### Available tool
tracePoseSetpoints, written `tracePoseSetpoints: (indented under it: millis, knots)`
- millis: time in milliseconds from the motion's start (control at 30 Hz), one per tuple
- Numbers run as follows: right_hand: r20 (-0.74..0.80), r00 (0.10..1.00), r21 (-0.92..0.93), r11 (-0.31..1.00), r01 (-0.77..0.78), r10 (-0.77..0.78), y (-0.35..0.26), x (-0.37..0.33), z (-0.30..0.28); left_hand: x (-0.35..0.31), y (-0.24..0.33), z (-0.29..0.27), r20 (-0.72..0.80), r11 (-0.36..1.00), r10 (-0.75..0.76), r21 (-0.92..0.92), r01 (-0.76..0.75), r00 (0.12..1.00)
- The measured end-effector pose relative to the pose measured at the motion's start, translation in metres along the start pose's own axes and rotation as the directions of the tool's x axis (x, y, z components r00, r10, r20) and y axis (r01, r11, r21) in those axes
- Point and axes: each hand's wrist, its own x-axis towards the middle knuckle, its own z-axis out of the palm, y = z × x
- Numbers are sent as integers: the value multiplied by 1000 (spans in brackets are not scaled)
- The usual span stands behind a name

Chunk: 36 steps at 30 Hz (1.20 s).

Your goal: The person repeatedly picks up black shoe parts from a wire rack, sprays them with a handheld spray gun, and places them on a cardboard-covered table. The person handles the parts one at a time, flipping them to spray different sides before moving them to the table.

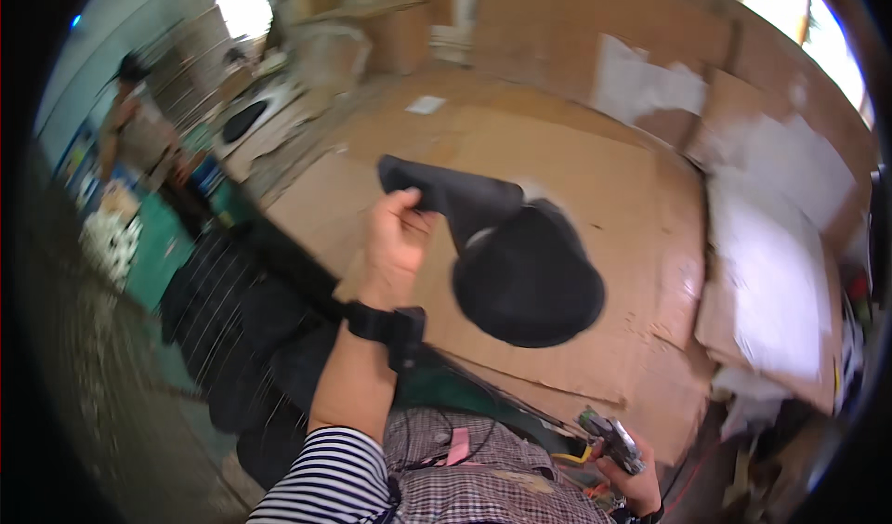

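Observation:
My left hand (395,245) is raised over the cardboard-covered table, fingers pinched on a black padded piece (530,278). This piece has a narrow flap at the grip and a broad rounded lobe hanging to the right; it is slightly blurred, and I cannot tell whether the lobe touches the table. Low at the right, by the table's near edge, my right hand (636,473) is closed around a silver and green hand tool (615,440). Its lower part is hidden by the fingers, so its exact kind does not show.
Flat cardboard (641,273) covers the table, with cardboard walls behind. White-covered sheets (771,264) lean at the right. Black pieces with pale threads (246,324) are heaped at the left. Farther back stands another person (144,134), near a black rounded piece (245,122).

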Motion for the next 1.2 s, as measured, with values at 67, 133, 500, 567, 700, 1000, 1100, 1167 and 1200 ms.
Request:
tracePoseSetpoints:
  millis: [67, 133, 500, 567, 700, 1000, 1100, 1167, 1200]
  knots:
    - [33, 969, -146, 960, -239, 246, -33, 7, 22, -30, 24, -55, -105, 998, 68, 2, -69, 992]
    - [128, 975, -193, 969, -155, 181, -36, 15, 41, -62, 38, -78, -218, 988, 133, -50, -147, 967]
    - [301, 914, -497, 863, -92, 271, -71, 65, 180, -198, 162, -271, -580, 829, 417, -74, -555, 700]
    - [284, 883, -609, 781, -135, 374, -83, 67, 212, -208, 192, -311, -759, 806, 333, -79, -587, 560]
    - [399, 871, -521, 852, -42, 287, -72, 69, 256, -216, 262, -379, -804, 760, 376, -17, -650, 461]
    - [411, 884, -497, 868, 13, 222, -71, 67, 332, -238, 463, -502, -770, 532, 589, 141, -835, 246]
    - [407, 880, -522, 853, 3, 246, -71, 67, 338, -275, 452, -583, -747, 526, 636, 239, -816, 191]
    - [388, 880, -537, 843, -23, 272, -75, 67, 344, -309, 410, -641, -651, 656, 718, 511, -556, 248]
    - [380, 882, -541, 840, -33, 279, -76, 67, 344, -322, 386, -660, -673, 697, 692, 532, -481, 260]
